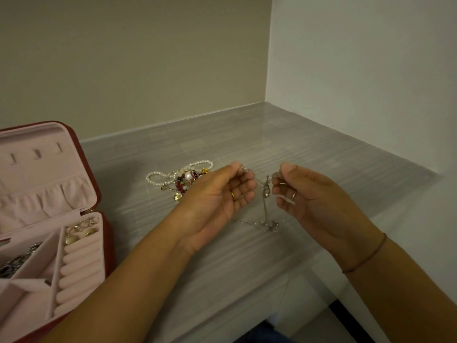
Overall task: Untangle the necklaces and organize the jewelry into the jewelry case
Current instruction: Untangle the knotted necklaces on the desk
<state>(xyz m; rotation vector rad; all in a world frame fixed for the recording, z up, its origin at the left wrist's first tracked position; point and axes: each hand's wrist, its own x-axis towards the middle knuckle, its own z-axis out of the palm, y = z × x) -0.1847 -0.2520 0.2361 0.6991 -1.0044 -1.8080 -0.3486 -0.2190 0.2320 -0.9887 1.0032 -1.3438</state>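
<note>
A thin silver necklace chain [265, 188] with a small knot and pendant hangs between my two hands above the grey tabletop. My left hand [217, 194] pinches one strand at its fingertips. My right hand [311, 194] pinches the other strand just right of the knot. The chain's loose end [267, 225] lies in a tangle on the table below. A pile of pearl strands, red beads and gold charms [183, 180] sits behind my left hand. The open red jewelry case [97, 194] with pink lining stands at the left.
The case holds gold earrings [79, 231] above pink ring rolls [79, 271], and a dark silver chain [17, 263] in a left compartment. Walls close the tabletop [321, 157] at the back and right. The table's front edge runs near my right forearm.
</note>
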